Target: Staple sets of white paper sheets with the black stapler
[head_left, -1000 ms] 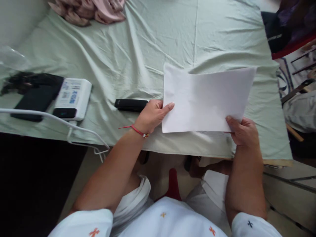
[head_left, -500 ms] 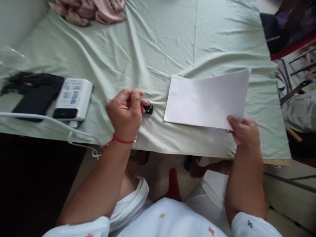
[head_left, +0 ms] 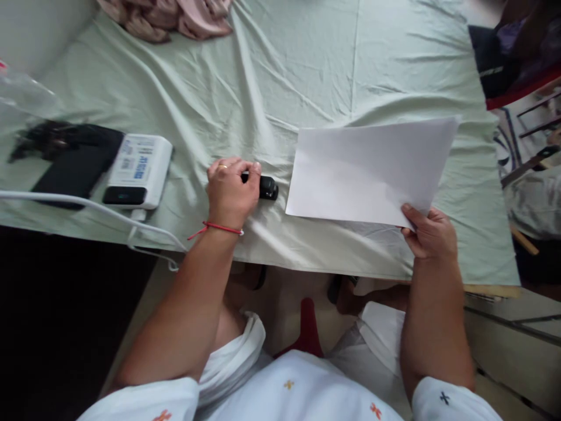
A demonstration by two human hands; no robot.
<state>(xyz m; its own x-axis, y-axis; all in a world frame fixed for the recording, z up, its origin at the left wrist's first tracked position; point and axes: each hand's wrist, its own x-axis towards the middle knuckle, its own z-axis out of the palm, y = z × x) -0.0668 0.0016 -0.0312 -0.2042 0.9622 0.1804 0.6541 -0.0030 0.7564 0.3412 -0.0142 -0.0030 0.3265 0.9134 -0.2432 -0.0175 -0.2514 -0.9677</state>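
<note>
My left hand point(head_left: 232, 190) is closed around the back part of a small black stapler point(head_left: 269, 187) at the middle of the cloth-covered table. The stapler's front end sticks out to the right of my fingers; the rest is hidden under them. Between thumb and fingers, my right hand point(head_left: 429, 231) pinches the lower right corner of some blank white paper point(head_left: 363, 172). The paper's left edge lies low by the stapler, a small gap apart, while its right side is lifted and bent up. How many sheets there are, I cannot tell.
A pale green cloth point(head_left: 307, 70) covers the table. On the left are a white power bank point(head_left: 142, 169) with a white cable point(head_left: 92, 204) plugged in, and a flat black item point(head_left: 65, 181). Crumpled pink fabric point(head_left: 175, 17) lies at the back.
My left hand has turned palm-down and its fingers have closed over the stapler. The right hand still pinches the paper, whose left edge has come slightly nearer the stapler.
</note>
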